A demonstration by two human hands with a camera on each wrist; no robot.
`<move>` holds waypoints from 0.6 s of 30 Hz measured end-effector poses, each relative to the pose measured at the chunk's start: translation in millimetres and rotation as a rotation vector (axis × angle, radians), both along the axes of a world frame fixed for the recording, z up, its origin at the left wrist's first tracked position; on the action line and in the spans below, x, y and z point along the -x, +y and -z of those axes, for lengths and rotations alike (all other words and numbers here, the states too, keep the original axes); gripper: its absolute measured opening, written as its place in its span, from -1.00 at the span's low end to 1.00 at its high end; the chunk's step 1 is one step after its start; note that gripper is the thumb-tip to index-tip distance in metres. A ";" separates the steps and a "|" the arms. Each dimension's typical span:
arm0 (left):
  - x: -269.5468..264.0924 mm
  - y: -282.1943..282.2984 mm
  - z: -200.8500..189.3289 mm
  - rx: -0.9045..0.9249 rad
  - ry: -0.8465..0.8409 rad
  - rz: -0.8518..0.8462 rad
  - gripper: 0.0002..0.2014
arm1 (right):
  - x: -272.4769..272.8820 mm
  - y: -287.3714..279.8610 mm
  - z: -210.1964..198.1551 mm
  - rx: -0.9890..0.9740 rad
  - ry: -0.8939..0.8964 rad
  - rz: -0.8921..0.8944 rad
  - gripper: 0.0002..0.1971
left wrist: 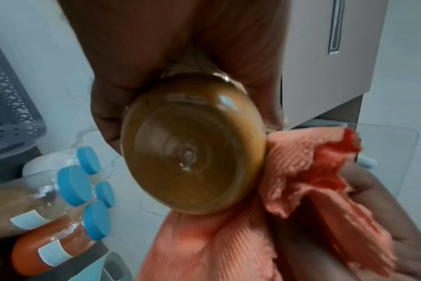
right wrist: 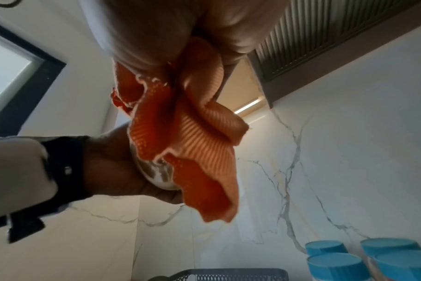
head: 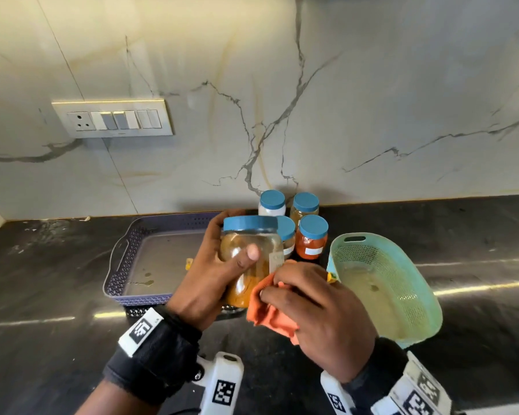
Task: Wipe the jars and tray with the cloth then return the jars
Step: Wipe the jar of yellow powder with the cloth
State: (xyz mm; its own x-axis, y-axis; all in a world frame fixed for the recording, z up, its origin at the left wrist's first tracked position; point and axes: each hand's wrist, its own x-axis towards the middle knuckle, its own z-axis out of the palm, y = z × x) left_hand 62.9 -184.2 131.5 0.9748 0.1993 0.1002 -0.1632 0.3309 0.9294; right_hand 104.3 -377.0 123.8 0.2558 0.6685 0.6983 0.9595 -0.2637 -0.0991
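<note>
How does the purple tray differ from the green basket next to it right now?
The purple tray is rectangular with straight lattice walls; the green basket is oval with fine perforations. The purple tray lies flat on the counter left of the hands, while the green basket lies right of them and looks tipped up toward the camera. The tray's floor shows yellowish stains; the basket's floor shows one faint spot. Both hold no jars and have cut-out handles.

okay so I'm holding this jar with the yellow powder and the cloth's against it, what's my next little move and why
Probably turn the jar a little in your left hand and rub the orange cloth round its lower side. The right hand presses the cloth only against one patch near the base, and the rest of the glass looks uncovered.
</note>
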 end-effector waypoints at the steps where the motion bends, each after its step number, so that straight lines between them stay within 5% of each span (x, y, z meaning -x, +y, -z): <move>1: -1.3 0.3 1.4 -0.021 0.000 -0.011 -0.10 | 0.8 -0.6 2.1 0.022 -0.009 0.003 -0.82; 8: -5.4 -6.5 8.4 -0.086 -0.012 -0.029 -0.42 | -43.0 5.6 -28.2 -0.132 0.276 0.060 -0.55; 18: -7.2 -0.8 3.5 0.015 -0.076 -0.011 -0.41 | -17.5 5.1 -19.2 -0.197 0.228 -0.034 -0.56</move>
State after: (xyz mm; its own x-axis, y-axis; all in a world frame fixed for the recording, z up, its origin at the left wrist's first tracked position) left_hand 70.1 -185.0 128.0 0.9622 0.2118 0.1711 -0.2371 0.3430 0.9089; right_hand 121.8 -372.0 143.0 0.4005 0.5370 0.7424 0.9146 -0.1858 -0.3591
